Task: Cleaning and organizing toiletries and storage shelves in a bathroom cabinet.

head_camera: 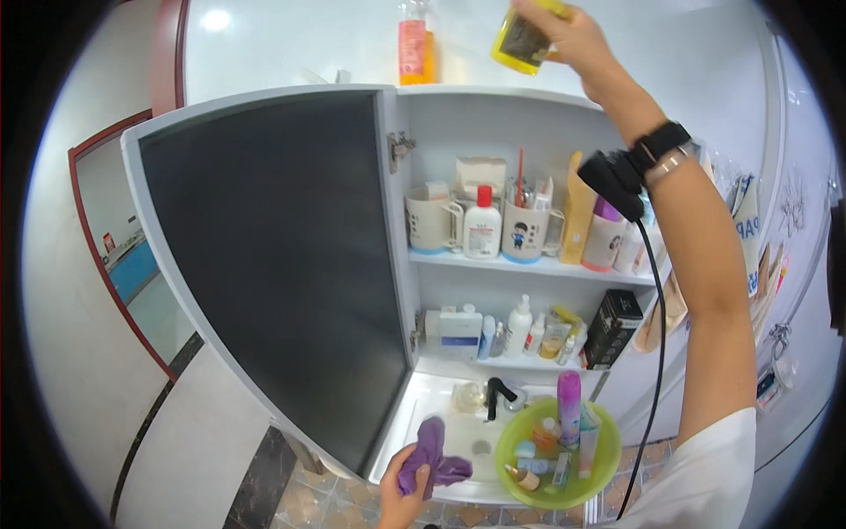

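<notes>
My right hand [575,40], raised at the top, grips a yellow container [525,40] with a dark side above the cabinet's top. A black strapped device with a cable [621,175] is on that wrist. Low in the view, my left hand [404,486] holds a crumpled purple cloth [433,456] over the front left of the white sink [423,416]. Right of the cloth, a green plastic basin [505,483] holds a purple spray can [569,410], tubes and small bottles. A pink-labelled bottle [413,49] stands on the cabinet's top, left of the yellow container.
The cabinet's dark-faced door [271,264] stands wide open at left. Its upper shelf [462,262] holds mugs and a red-capped white bottle [483,225]; lower down are pump bottles and a black box [613,328]. A black faucet [496,397] rises behind the basin. Towels hang at right.
</notes>
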Motion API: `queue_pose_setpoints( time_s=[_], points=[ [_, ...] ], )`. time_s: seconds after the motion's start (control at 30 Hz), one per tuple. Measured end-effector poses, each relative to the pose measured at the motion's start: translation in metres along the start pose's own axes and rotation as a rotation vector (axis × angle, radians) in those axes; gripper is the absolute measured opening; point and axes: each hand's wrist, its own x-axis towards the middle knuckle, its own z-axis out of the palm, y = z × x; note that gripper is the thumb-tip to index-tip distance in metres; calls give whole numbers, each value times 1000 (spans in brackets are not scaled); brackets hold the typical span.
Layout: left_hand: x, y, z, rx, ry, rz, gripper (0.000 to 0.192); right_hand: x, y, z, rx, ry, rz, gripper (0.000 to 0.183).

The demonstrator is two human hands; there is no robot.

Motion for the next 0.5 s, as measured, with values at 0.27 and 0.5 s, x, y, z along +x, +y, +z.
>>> queue_pose_setpoints(
  time_s=[0.27, 0.5],
  points=[
    [-9, -26, -49, -167, 135, -192, 36, 91, 94, 70, -494, 39, 41, 64],
    [0, -47, -58, -273, 50, -245, 35, 83, 79, 97, -386, -32, 367, 51]
  ],
)
